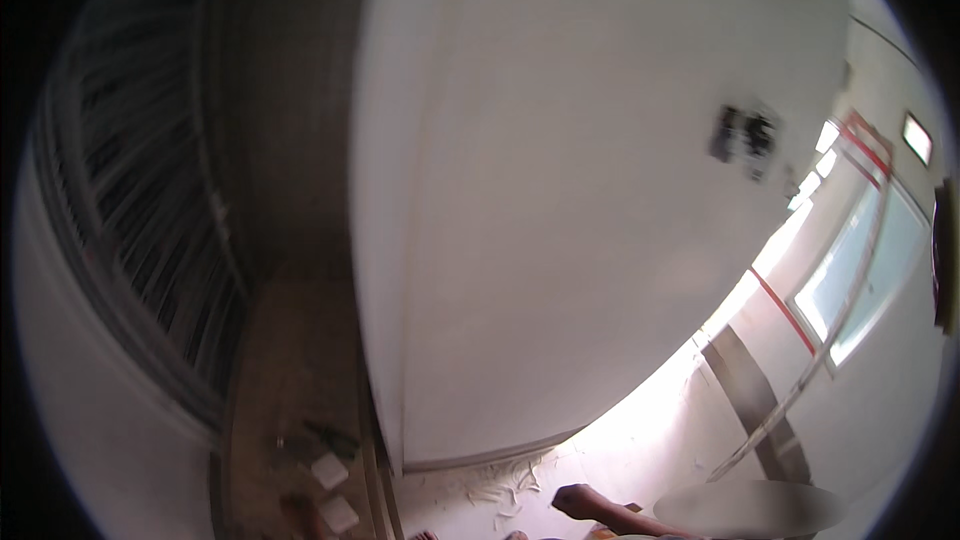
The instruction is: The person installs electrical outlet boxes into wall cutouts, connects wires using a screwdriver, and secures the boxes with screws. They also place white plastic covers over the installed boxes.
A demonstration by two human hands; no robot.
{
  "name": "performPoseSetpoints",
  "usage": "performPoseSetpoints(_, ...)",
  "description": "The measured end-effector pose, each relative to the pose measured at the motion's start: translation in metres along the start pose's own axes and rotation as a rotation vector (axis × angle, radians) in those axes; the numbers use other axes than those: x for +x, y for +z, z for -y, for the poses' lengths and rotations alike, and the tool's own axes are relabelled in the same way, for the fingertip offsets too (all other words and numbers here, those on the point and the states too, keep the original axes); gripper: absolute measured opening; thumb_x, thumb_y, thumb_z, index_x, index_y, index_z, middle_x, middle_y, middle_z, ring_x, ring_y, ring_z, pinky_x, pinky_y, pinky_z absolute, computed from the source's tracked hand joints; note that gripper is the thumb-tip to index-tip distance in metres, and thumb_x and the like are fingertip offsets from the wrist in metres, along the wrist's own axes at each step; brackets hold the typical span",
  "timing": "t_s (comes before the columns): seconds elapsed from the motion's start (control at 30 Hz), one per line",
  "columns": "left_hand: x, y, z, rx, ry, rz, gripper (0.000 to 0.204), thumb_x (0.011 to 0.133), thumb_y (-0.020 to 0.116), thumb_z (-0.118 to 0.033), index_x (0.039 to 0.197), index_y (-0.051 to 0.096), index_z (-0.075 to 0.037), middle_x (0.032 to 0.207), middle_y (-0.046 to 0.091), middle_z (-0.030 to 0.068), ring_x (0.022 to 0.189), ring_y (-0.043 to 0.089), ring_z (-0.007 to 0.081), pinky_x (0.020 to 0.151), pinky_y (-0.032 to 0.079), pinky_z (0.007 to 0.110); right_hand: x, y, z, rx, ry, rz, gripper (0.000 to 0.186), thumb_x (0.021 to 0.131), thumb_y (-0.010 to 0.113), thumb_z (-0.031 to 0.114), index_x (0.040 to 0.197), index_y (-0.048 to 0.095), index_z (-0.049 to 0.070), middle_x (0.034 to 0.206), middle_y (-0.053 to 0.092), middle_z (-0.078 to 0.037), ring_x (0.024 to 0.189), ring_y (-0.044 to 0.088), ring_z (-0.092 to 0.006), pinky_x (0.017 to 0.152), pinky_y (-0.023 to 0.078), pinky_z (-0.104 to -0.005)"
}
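My right hand [576, 501] is low in the picture, its forearm coming in from the lower right. It looks closed, but the fingers are too dark to make out, and so is anything inside them. To the right of the forearm is a blurred, pale grey oval shape [750, 508]; what it is and whether I touch it I cannot tell. A large white wall [570, 200] stands in front of me. Several dark fittings, blurred, sit on its upper right, one of them a black cluster [758, 133]. My left hand does not show.
Left of the wall lies a dim recess with a slatted window [150, 190]. White pieces [329, 471] and a dark tool-like item [332, 438] lie at its base. White smears [505, 485] mark the floor. On the right are a bright window [860, 270] and a long pole or hose [800, 387].
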State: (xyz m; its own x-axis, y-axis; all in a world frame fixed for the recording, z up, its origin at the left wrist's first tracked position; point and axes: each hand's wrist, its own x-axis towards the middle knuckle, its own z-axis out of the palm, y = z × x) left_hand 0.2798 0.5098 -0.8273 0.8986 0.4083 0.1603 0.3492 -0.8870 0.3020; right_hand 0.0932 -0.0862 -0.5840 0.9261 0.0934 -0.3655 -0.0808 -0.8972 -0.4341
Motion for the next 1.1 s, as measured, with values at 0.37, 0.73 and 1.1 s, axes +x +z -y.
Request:
performPoseSetpoints(0.37, -0.19, -0.16, -0.372, -1.692, -0.17, 1.171, 0.019, 0.098, 0.065, -0.02, 0.098, 0.068, -0.002, 0.086, 0.066, 0.0065, 0.08, 0.065, 0.0169, 0.069, 0.055, 0.036, 0.016, -0.056, 0.101, 0.292, -0.317, -0.436, 0.044, 0.093, 0.067, 0.018, 0.135, 0.058, 0.009, 0.124, 0.065, -0.019, 0.119, 0.061, -0.0402, 0.099, 0.053, -0.0486)
performPoseSetpoints(0.73, -0.211, -0.358, -0.634, -1.703, 0.798, 1.334, 0.035, 0.107, 0.059, -0.025, 0.12, 0.066, 0.006, 0.104, 0.073, 0.0131, 0.089, 0.071, 0.0208, 0.081, 0.059, 0.036, -0.133, -0.279, 0.019, 0.134, -0.442, -1.334, 0.029, 0.085, 0.066, 0.0, 0.114, 0.066, 0.003, 0.106, 0.065, -0.017, 0.101, 0.067, -0.0345, 0.083, 0.056, -0.0404)
performPoseSetpoints(1.1, -0.178, -0.475, -0.809, -2.469, 0.791, 1.467, 0.027, 0.103, 0.063, -0.019, 0.123, 0.063, -0.001, 0.111, 0.07, 0.0101, 0.104, 0.068, 0.0179, 0.09, 0.059, 0.032, -0.145, -0.458, 0.066, -0.158, -0.564, -1.559, 0.026, 0.086, 0.066, -0.002, 0.112, 0.067, 0.001, 0.105, 0.064, -0.015, 0.091, 0.07, -0.0303, 0.078, 0.056, -0.0363)
